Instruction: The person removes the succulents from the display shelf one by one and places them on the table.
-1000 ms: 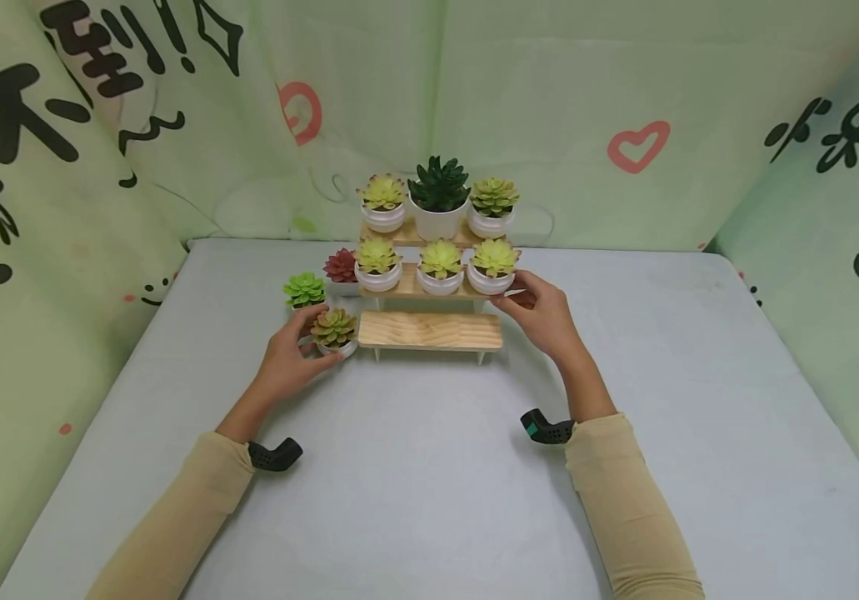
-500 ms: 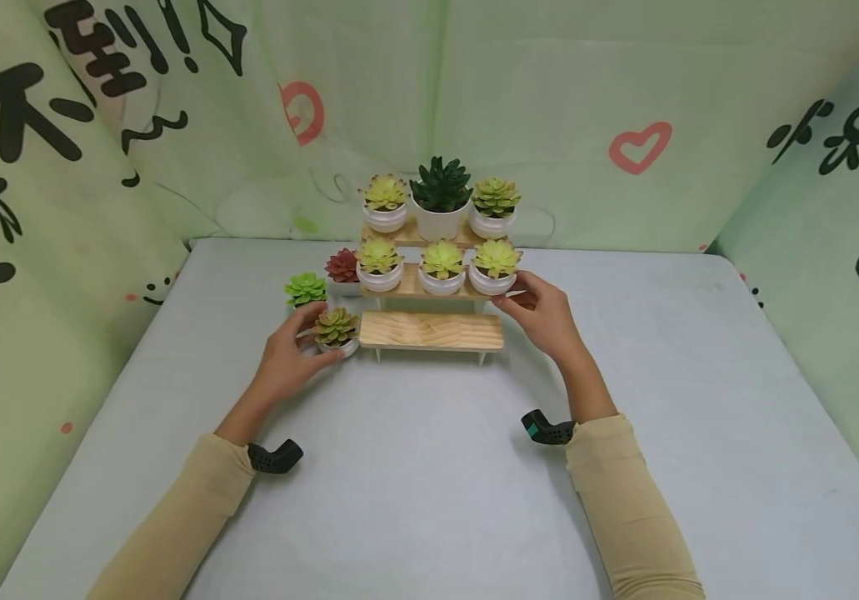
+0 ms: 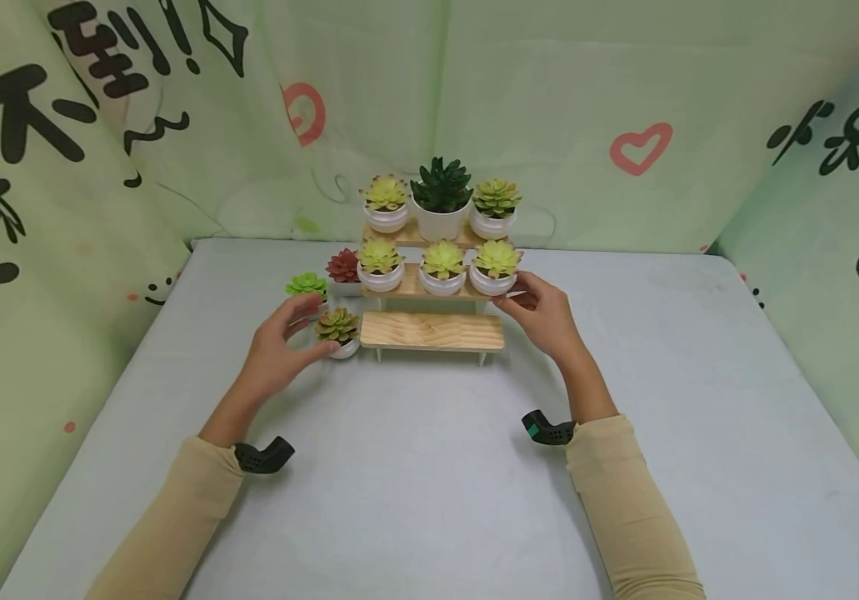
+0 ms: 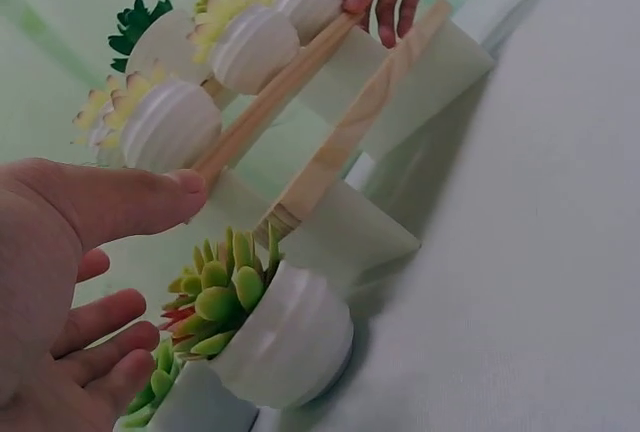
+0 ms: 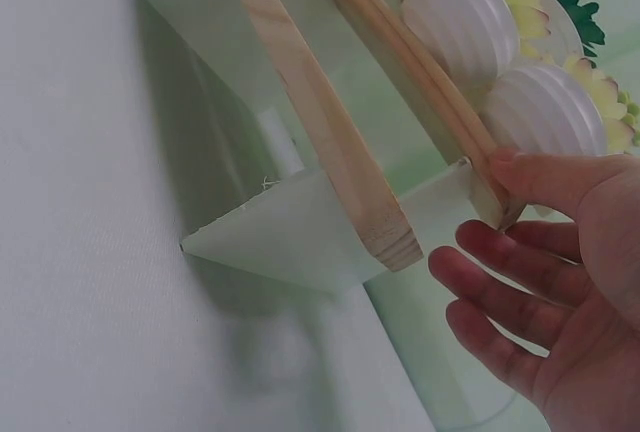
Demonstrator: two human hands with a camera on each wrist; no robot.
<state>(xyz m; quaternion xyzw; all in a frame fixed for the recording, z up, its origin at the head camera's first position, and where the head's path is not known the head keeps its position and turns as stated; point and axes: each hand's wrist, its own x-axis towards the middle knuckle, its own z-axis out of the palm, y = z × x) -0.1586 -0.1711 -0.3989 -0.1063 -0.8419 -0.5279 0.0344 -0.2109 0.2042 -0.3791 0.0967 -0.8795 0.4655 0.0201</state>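
Observation:
My left hand [image 3: 275, 350] is spread beside a potted succulent [image 3: 337, 327] with green, red-tinged leaves in a white pot. In the left wrist view thumb and fingers stand apart from that pot [image 4: 295, 342], which sits on the table left of a three-tier wooden plant stand [image 3: 432, 332]. My right hand [image 3: 545, 317] grips the right end of the stand's middle shelf [image 5: 400, 52], thumb on its front edge and fingers behind. Three yellow-green succulents [image 3: 442, 260] line this shelf, the rightmost close to the right thumb.
On the top shelf a dark green succulent [image 3: 440, 187] stands between two lighter ones. A bright green succulent [image 3: 306, 285] and a red one [image 3: 342, 267] stand on the white table [image 3: 429, 483] left of the stand. A printed curtain [image 3: 534, 108] hangs behind.
My left hand has let go of the green-red potted succulent and drawn back slightly to the left, its fingers opening. The pot stays beside the stand. The right hand keeps its place.

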